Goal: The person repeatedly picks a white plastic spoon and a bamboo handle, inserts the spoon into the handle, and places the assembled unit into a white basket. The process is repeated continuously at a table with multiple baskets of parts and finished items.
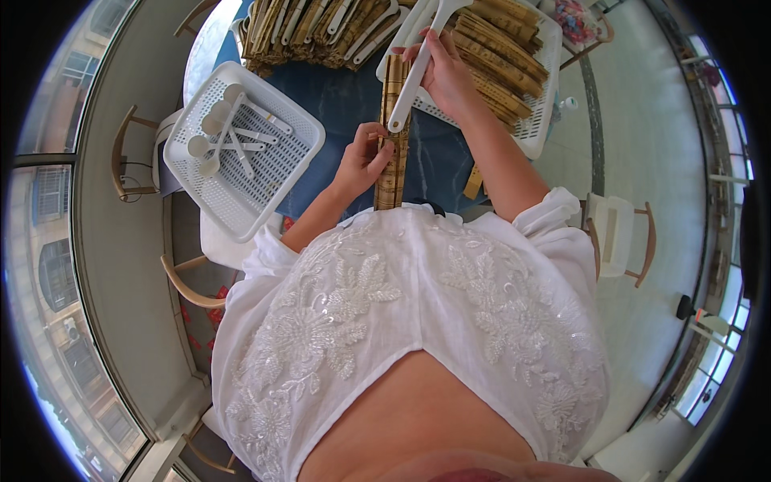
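Spoon [414, 68], white, is clenched by its handle in the right grip [443, 71], bowl end lowered onto the bamboo sleeve [393, 136]. The left grip [363, 158] pinches the sleeve just below, steadying it upright over the surface [345, 96]. Tray [241, 149] of spoons lies left.

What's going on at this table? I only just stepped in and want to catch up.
A person in a white embroidered top holds a long white plastic spoon in the right hand, its bowl against a tan slatted wrapper that the left hand grips. On the left a white basket holds loose spoons; another basket on the right holds wrapped ones.
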Demonstrator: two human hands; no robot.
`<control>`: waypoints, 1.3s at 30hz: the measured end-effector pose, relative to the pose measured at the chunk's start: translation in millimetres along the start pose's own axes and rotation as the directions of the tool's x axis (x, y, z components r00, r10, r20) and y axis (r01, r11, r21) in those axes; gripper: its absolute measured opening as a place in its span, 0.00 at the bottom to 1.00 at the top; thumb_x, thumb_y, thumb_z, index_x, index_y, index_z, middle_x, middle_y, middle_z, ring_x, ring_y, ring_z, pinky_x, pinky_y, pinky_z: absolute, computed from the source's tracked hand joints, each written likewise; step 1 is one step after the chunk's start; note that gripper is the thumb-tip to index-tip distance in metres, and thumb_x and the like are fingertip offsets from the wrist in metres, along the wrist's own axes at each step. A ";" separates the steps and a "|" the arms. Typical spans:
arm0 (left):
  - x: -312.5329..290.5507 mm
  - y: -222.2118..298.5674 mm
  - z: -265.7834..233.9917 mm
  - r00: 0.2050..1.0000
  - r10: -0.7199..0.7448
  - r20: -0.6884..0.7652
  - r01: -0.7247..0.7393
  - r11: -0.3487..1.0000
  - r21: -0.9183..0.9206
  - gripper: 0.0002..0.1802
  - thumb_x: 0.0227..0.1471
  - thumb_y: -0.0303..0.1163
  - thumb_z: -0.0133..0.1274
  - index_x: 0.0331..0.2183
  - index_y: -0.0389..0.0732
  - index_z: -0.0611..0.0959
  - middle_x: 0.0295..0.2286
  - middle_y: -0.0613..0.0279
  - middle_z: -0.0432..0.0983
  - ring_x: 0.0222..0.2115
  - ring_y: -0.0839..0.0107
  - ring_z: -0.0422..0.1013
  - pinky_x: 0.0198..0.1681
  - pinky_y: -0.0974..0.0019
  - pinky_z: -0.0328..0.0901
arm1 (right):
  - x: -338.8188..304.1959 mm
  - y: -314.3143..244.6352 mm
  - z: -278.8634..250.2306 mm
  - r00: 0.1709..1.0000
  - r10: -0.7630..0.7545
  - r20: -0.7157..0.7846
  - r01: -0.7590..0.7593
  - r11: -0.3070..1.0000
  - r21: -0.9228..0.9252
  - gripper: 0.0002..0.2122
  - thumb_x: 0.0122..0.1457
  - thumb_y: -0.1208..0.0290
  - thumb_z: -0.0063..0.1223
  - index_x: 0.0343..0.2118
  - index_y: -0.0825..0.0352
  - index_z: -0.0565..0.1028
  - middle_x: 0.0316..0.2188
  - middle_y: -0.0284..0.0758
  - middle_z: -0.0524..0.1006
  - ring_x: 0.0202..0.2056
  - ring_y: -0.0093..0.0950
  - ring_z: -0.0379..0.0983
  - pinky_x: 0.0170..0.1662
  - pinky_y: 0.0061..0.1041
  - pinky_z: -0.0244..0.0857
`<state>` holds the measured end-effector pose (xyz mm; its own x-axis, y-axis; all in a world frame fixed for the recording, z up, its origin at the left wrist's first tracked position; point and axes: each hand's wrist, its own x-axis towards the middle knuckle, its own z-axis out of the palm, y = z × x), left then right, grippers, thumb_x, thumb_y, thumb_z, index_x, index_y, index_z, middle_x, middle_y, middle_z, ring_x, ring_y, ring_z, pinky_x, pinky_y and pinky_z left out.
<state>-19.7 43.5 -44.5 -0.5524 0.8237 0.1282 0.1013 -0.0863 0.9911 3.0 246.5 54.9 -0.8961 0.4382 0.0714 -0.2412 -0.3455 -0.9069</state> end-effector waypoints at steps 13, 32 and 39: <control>-7.2 48.3 -6.8 0.984 0.156 -0.091 -0.106 0.908 0.406 0.10 0.50 0.25 0.56 0.36 0.34 0.76 0.44 0.56 0.70 0.33 0.65 0.77 0.35 0.69 0.72 | 8.7 15.3 5.9 0.998 -0.049 -0.047 0.033 0.957 -0.287 0.16 0.66 0.52 0.30 0.43 0.60 0.60 0.27 0.34 0.78 0.23 0.20 0.71 0.21 0.21 0.62; 9.3 36.6 -7.7 0.980 0.174 0.101 -0.192 0.958 0.212 0.11 0.46 0.17 0.54 0.31 0.37 0.70 0.35 0.58 0.57 0.38 0.66 0.57 0.42 0.68 0.61 | 4.1 25.5 12.9 0.994 -0.071 -0.087 0.068 0.997 -0.047 0.15 0.65 0.55 0.40 0.41 0.63 0.70 0.27 0.29 0.73 0.33 0.19 0.66 0.42 0.23 0.58; 7.6 27.0 -5.4 0.983 0.166 0.075 -0.177 0.968 0.176 0.11 0.47 0.19 0.54 0.33 0.40 0.72 0.37 0.63 0.56 0.41 0.71 0.55 0.42 0.72 0.55 | -1.7 31.6 20.9 0.966 -0.072 -0.247 0.109 0.984 0.139 0.15 0.63 0.57 0.45 0.43 0.63 0.72 0.26 0.25 0.70 0.31 0.19 0.65 0.38 0.21 0.62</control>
<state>-25.6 44.4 -16.6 -0.4644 0.8374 0.2882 0.3417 -0.1308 0.9306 -10.9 217.6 34.7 -0.7564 0.6534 0.0315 -0.3865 -0.4075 -0.8274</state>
